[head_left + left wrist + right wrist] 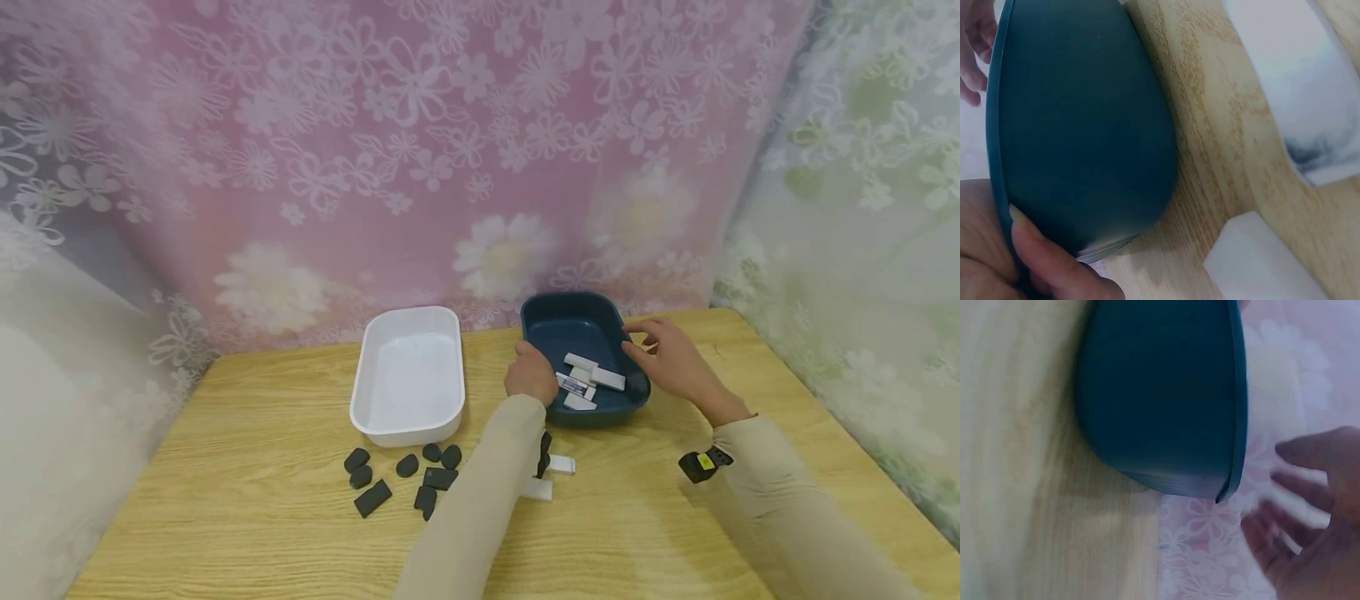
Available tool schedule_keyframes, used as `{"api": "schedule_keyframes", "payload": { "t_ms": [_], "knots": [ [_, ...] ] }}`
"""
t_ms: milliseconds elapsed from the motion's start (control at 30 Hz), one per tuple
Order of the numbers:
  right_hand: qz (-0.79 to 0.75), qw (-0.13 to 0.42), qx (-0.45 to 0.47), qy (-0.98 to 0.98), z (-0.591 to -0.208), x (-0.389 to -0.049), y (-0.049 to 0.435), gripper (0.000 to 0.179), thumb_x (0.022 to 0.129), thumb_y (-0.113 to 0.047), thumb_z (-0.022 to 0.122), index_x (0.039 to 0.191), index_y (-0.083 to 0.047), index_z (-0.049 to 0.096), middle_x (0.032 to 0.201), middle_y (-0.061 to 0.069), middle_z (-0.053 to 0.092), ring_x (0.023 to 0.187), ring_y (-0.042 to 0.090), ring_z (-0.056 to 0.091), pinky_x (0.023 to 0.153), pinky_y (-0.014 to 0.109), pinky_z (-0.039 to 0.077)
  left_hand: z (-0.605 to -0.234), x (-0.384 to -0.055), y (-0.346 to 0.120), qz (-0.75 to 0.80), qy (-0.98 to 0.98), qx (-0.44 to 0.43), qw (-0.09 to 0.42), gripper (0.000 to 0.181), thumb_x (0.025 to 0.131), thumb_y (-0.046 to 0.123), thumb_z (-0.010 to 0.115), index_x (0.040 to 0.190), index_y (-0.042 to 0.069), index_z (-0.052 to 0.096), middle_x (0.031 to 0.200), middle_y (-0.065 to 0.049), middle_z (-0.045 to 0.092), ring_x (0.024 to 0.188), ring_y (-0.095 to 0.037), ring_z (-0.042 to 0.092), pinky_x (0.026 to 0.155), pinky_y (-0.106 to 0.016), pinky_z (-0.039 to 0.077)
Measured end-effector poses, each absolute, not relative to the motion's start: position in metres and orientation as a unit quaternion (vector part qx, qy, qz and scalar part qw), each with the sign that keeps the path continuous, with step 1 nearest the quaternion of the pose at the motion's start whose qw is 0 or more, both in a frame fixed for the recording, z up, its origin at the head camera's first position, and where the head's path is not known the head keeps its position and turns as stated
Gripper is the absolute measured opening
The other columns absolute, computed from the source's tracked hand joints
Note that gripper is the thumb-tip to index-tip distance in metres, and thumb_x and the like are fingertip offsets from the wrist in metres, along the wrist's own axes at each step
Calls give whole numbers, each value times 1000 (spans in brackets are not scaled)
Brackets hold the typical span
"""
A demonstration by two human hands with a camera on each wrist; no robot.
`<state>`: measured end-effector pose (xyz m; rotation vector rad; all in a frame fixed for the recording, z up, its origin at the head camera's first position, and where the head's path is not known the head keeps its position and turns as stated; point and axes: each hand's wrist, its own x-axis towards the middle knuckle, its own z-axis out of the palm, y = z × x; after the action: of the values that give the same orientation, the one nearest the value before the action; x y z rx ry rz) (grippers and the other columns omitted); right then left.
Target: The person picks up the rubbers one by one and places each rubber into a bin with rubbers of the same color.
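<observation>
Writing: one labelled piece in the dark blue basin carries a strip of dark print on white; lettering too small to read. A yellow patch sits on the black wrist device at the right wrist; any marking on it cannot be made out.

Surface: yellowish wood-grain top, its back edge near a pink hanging cloth printed with white outlined flowers and large pale daisies. To the right, a pale green floral cloth runs along that side of the surface.

Dark blue basin: at the back of the surface, right of centre, standing on the surface. Several white pieces lie in its near half, the labelled piece among them, some overlapping.

Hands: the left hand holds the basin's left rim, thumb pressed to the outer wall, rest of the hand over the rim. The right hand is at the right rim, fingers spread and gripping nothing; in the right wrist view a gap shows between fingertips and basin. Both forearms in beige sleeves.

Also on the surface: white basin, left of the blue one and apart from it; black pieces, rounded and rectangular, scattered in front of it; two white blocks beside the left forearm, partly hidden in the head view.
</observation>
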<state>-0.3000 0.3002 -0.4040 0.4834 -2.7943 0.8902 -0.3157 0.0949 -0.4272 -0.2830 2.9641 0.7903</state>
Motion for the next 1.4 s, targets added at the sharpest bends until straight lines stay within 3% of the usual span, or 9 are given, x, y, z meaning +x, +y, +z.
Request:
{"api": "schedule_keyframes", "payload": {
  "t_ms": [133, 267, 367, 533, 833, 1000, 1233, 1333, 1400],
  "knots": [
    [299, 43, 119, -946, -405, -321, 298, 53, 99, -19, 52, 137, 14, 36, 130, 37, 37, 102, 47, 51, 85, 57, 43, -426, -314, 96, 251, 963, -95, 23, 45, 80, 18, 75, 105, 4, 41, 78, -13, 67, 75, -26, 68, 62, -37, 54],
    [291, 8, 103, -951, -412, -342, 294, 59, 98, -16, 48, 138, 21, 24, 127, 42, 39, 111, 52, 46, 91, 60, 39, -427, -314, 96, 251, 962, -101, 25, 45, 79, 18, 75, 105, 4, 41, 78, -13, 67, 76, -26, 68, 63, -37, 54],
    [292, 22, 112, -949, -421, -355, 293, 54, 95, -7, 45, 134, 25, 25, 121, 43, 43, 111, 54, 45, 92, 60, 38, -428, -315, 96, 257, 960, -104, 28, 45, 79, 17, 75, 106, 4, 41, 77, -13, 66, 75, -26, 68, 62, -38, 54],
    [302, 33, 121, -945, -439, -359, 298, 41, 93, 0, 43, 126, 22, 41, 113, 40, 52, 101, 49, 54, 84, 58, 43, -429, -315, 98, 278, 954, -103, 40, 44, 81, 16, 74, 108, 5, 42, 78, -13, 66, 76, -27, 67, 63, -38, 54],
    [339, -19, 43, -939, -439, -358, 290, 51, 95, -5, 39, 141, 14, 29, 138, 37, 36, 123, 50, 39, 97, 59, 35, -432, -322, 87, 305, 943, -61, 116, 50, 90, 18, 65, 125, 3, 32, 70, -12, 59, 49, -22, 55, 43, -30, 45],
    [357, -13, 13, -934, -439, -362, 286, 55, 92, -5, 37, 144, 11, 27, 146, 33, 27, 128, 48, 33, 98, 56, 35, -430, -323, 80, 307, 942, -42, 132, 53, 96, 23, 55, 134, 1, 25, 73, -12, 61, 52, -23, 56, 46, -32, 46],
    [349, -13, 0, -937, -438, -360, 280, 57, 87, -2, 37, 142, 11, 32, 138, 33, 39, 109, 40, 51, 79, 45, 42, -425, -310, 71, 228, 973, -20, 22, 43, 101, 43, 37, 122, 4, 40, 95, -12, 64, 83, -28, 65, 68, -42, 50],
    [347, -5, 2, -938, -437, -359, 281, 58, 85, -1, 38, 142, 11, 32, 137, 33, 41, 97, 36, 51, 74, 42, 40, -418, -299, 61, 193, 979, 59, -4, 37, 101, 38, 39, 114, 5, 49, 90, -9, 64, 78, -26, 64, 64, -40, 51],
    [343, -1, 2, -939, -436, -359, 282, 59, 85, 0, 38, 142, 12, 31, 137, 33, 41, 93, 36, 52, 74, 42, 41, -414, -289, 51, 180, 977, 117, 9, 27, 99, 30, 42, 99, 6, 55, 78, -5, 60, 66, -21, 60, 55, -37, 48]
  ]
}}
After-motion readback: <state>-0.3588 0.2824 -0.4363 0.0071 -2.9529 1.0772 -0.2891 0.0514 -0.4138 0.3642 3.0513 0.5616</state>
